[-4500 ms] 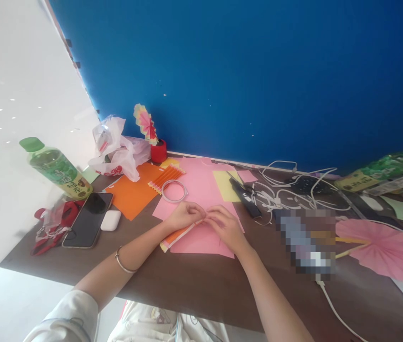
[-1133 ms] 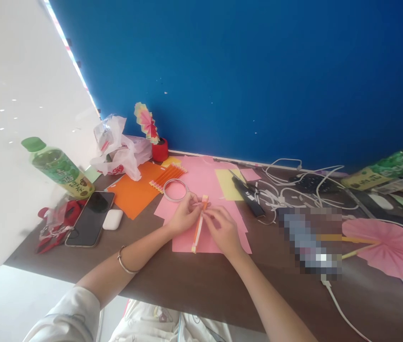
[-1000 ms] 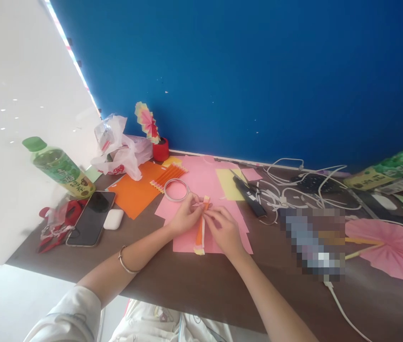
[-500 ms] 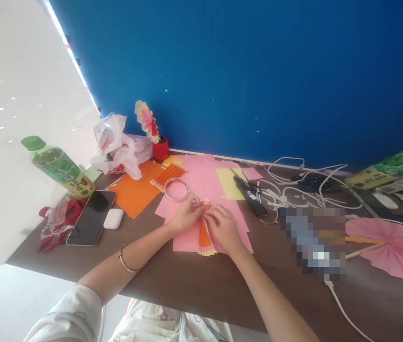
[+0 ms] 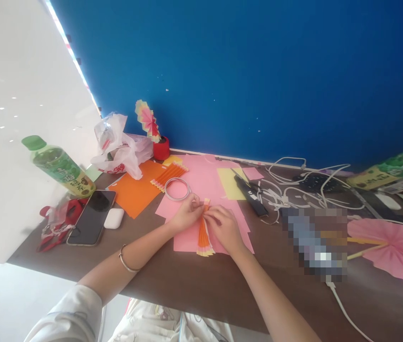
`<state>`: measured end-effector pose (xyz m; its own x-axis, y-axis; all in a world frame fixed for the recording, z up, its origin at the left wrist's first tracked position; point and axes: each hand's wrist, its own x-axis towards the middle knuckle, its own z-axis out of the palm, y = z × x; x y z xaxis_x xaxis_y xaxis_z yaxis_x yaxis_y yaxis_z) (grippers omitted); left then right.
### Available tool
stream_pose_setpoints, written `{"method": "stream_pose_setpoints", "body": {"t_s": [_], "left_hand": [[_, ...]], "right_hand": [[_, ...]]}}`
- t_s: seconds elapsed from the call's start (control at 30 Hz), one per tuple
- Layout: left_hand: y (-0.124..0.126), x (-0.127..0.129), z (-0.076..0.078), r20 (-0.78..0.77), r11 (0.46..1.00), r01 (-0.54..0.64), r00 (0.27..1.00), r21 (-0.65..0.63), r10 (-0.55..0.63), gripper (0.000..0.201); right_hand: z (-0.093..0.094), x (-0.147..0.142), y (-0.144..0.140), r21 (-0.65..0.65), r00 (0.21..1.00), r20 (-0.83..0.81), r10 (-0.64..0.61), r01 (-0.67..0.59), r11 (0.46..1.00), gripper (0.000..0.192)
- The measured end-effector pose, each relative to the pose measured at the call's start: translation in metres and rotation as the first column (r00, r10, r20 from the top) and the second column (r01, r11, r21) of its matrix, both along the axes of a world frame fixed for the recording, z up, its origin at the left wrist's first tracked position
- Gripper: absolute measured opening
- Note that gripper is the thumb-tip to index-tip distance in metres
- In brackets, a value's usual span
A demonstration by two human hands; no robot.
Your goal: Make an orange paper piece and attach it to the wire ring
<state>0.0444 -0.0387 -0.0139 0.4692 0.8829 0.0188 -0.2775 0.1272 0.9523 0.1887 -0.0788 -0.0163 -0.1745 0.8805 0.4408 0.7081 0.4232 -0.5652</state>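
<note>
Pleated orange paper fan (image 5: 203, 235), yellow-edged, half spread, pinched by left hand (image 5: 186, 216), right hand (image 5: 225, 228)

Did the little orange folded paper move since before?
Yes. The orange folded paper turned from lying sideways to pointing toward the tape ring, and its near end fanned open.

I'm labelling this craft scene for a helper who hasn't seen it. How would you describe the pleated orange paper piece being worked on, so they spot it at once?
On the brown table below the blue wall, find the pink paper sheets in the middle. There the left hand and right hand pinch the top of a pleated orange paper fan. Unlike the flat pleated orange strip farther back, it splays open toward its yellow-edged bottom.
</note>
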Motion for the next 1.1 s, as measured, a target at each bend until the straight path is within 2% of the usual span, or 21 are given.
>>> {"method": "stream_pose_setpoints", "body": {"t_s": [0.27, 0.43, 0.63, 0.93, 1.1], "left_hand": [[0.0001, -0.0008, -0.0035, -0.035, 1.0, -0.016, 0.999, 0.007, 0.016, 0.031], [0.0003, -0.0012, -0.0004, -0.037, 1.0, -0.025, 0.999, -0.004, 0.025, 0.029], [0.0018, -0.0013, -0.002, -0.07, 0.998, -0.057, 0.996, 0.001, 0.057, 0.028], [0.0012, -0.0012, 0.0008, -0.073, 0.999, -0.035, 0.997, 0.029, 0.037, 0.027], [0.0018, -0.0014, -0.0033, -0.031, 0.999, -0.053, 0.998, -0.01, 0.053, 0.027]], "right_hand": [[0.0014, 0.0006, 0.001, -0.081, 0.999, 0.038, -0.005, 0.008, 0.997, 0.014], [0.0004, -0.001, 0.0006, -0.046, 0.994, 0.113, -0.008, 0.013, 0.999, 0.015], [-0.003, -0.0025, -0.0002, 0.064, 0.996, 0.086, -0.023, 0.018, 0.998, 0.016], [-0.0012, 0.0013, 0.0024, -0.037, 0.992, 0.123, 0.016, -0.011, 0.999, 0.014], [-0.0039, 0.0008, 0.0028, -0.005, 0.985, 0.174, -0.002, 0.003, 1.0, 0.015]]}}
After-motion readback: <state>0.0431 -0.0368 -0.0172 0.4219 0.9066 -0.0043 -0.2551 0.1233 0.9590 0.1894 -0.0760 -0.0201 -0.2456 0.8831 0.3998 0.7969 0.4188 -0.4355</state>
